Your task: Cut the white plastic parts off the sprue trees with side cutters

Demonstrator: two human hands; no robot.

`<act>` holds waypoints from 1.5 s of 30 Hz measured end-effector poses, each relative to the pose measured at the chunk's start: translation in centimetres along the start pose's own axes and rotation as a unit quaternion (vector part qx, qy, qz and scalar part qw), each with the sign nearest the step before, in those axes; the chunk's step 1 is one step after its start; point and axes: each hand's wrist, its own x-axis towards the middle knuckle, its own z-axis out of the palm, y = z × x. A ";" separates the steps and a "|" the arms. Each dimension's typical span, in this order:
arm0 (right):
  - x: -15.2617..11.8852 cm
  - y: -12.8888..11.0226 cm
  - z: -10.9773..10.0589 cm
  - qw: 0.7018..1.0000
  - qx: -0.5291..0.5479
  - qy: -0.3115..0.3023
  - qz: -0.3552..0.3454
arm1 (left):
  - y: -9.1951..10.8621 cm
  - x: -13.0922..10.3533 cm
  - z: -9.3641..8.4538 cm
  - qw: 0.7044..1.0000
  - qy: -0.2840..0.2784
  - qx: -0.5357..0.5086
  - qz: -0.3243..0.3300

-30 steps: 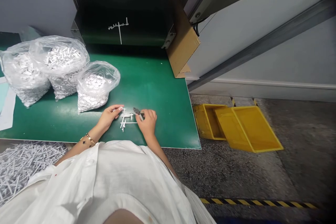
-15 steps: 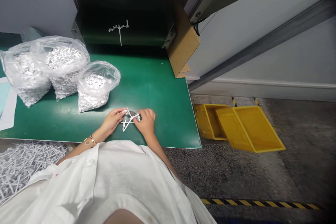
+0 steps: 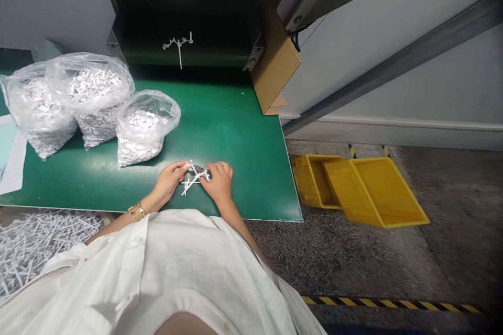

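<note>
A white branched plastic piece [image 3: 192, 181] is held between my two hands, low over the green table [image 3: 243, 141] near its front edge. My left hand [image 3: 171, 177] pinches its upper left end with thumb and fingers. On the right side, my right hand [image 3: 218, 178] has its fingers closed on the same piece. Something dark grey lies between my fingertips, too small to make out. Up and to the left of my hands stands a clear bag [image 3: 141, 136] full of small white parts.
Two more bags [image 3: 96, 94] [image 3: 43, 110] of white parts stand at the left. Another branched piece [image 3: 179, 47] shows on the dark panel behind. A cardboard sheet [image 3: 275, 65] stands at the back right. Yellow bins [image 3: 377, 193] sit on the floor; white sticks [image 3: 39, 246] lie heaped lower left.
The long stem of the white piece has tilted slightly, its lower end shifting a little up and left. Both hands keep their grip in nearly the same place.
</note>
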 end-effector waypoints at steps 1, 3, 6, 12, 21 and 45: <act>0.0 0.0 0.0 1.000 0.002 0.000 0.000 | 0.0 0.0 0.0 1.000 0.001 0.004 0.002; 0.0 0.0 0.0 1.000 0.004 0.000 -0.002 | -0.2 0.0 0.0 1.000 0.004 0.016 0.009; 0.0 -0.1 0.0 1.000 -0.009 0.007 -0.007 | -0.6 0.0 -0.1 0.998 0.016 0.056 0.036; -0.1 -0.2 0.0 0.998 -0.046 0.025 -0.022 | -0.6 -0.3 -0.4 0.987 0.048 0.136 0.077; -0.2 -0.4 -0.2 0.994 -0.104 0.020 -0.014 | -0.8 -0.4 0.0 0.986 0.054 0.134 0.076; -0.2 -0.2 0.1 0.990 -0.136 0.016 -0.006 | 3.3 -1.0 0.3 0.992 -0.043 -0.094 0.066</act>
